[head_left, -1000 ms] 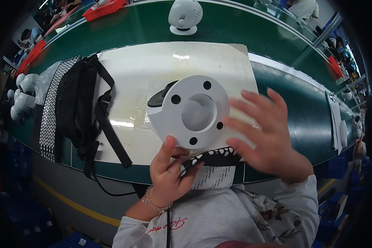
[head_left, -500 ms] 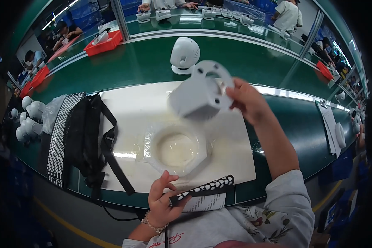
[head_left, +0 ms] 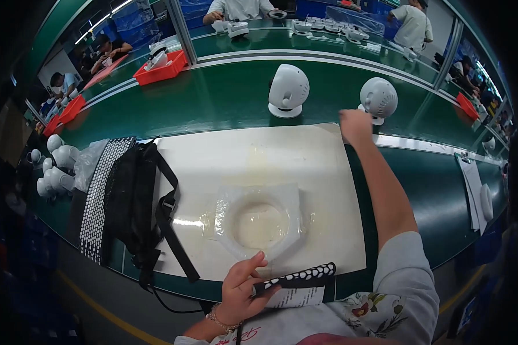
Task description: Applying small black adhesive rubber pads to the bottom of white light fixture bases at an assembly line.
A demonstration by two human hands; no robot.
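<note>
My right hand reaches far forward over the green belt, fingers curled at the base of a white round device that stands upright there. A second white round device stands to its left. At the near edge my left hand holds a black strip with white dots, a paper label hanging under it. Between the hands, a clear moulded plastic holder lies on the white mat with nothing in it.
A black strapped bag and a dotted fabric sheet lie left of the mat. Several white parts cluster at the far left. Red trays sit across the belt, papers at the right. Other people work at the far benches.
My right hand lifted the white round device from in front of me, carried it forward and set it on the green belt. The left hand stayed low with the dotted strip.
</note>
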